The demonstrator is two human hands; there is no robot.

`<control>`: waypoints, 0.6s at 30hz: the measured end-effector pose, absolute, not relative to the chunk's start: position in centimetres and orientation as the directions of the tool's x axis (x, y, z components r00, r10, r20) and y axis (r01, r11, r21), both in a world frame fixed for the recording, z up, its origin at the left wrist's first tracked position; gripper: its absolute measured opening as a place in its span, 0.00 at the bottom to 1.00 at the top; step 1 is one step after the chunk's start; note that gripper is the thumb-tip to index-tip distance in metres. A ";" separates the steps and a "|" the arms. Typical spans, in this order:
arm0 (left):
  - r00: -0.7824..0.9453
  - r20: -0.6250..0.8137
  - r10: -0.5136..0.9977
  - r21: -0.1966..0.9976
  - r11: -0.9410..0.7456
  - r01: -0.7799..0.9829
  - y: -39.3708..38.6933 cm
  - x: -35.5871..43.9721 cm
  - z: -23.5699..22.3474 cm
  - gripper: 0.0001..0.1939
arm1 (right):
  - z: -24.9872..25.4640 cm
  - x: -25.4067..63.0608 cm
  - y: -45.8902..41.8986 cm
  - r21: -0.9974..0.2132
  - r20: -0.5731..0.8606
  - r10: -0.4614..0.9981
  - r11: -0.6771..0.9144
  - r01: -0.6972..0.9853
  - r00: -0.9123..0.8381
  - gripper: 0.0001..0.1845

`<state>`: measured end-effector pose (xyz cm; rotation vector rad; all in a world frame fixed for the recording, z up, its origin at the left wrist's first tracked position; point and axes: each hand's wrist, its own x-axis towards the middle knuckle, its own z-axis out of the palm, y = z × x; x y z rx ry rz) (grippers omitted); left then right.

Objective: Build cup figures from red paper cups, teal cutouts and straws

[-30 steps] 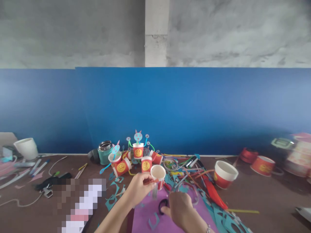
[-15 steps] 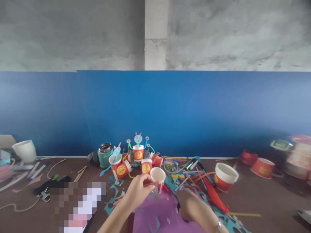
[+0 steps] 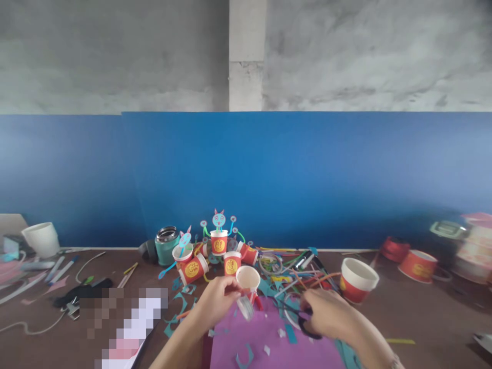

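My left hand [image 3: 221,297] is closed, thumb and fingers pinched at a small whitish ring that looks like a roll of clear tape [image 3: 245,307]. Right behind it an open paper cup [image 3: 248,279], white inside, stands on the table. My right hand [image 3: 326,312] grips black-handled scissors [image 3: 307,328], their blades pointing left over a purple sheet [image 3: 261,338]. A blue paper strip [image 3: 291,334] and small cut scraps [image 3: 267,350] lie on the sheet near both hands. Beyond the cup stands a red paper cup figure [image 3: 219,241] with a blue cat-like face.
More red cups [image 3: 194,269] cluster behind my hands. A teal flask [image 3: 167,246] stands behind left. Pipe cleaners and markers [image 3: 303,260] are heaped at the middle right. A bigger paper bowl [image 3: 358,281] stands at right. Pens [image 3: 63,269] and a white cup [image 3: 41,239] sit far left.
My right hand has moved right and up, and the scissors now show in it. The ring by my left hand has tilted into view. The left hand has shifted only slightly.
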<state>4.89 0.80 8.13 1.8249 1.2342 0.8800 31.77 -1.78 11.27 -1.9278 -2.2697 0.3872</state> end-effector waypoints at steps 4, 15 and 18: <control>0.299 0.155 0.942 0.839 -0.285 0.463 0.5 4.9 8.6 0.08 | 13.0 31.9 -2.7 -0.372 -0.115 0.972 0.150 0.916 -0.206 0.12; 0.411 0.223 0.884 0.756 -0.423 0.499 0.2 4.4 9.6 0.08 | 12.9 29.1 -2.5 -0.550 -0.061 0.895 0.339 0.763 -0.441 0.12; 0.431 0.194 0.882 0.785 -0.403 0.471 -0.1 4.6 9.8 0.08 | 12.5 29.1 -2.6 -0.574 -0.084 0.885 0.333 0.748 -0.458 0.12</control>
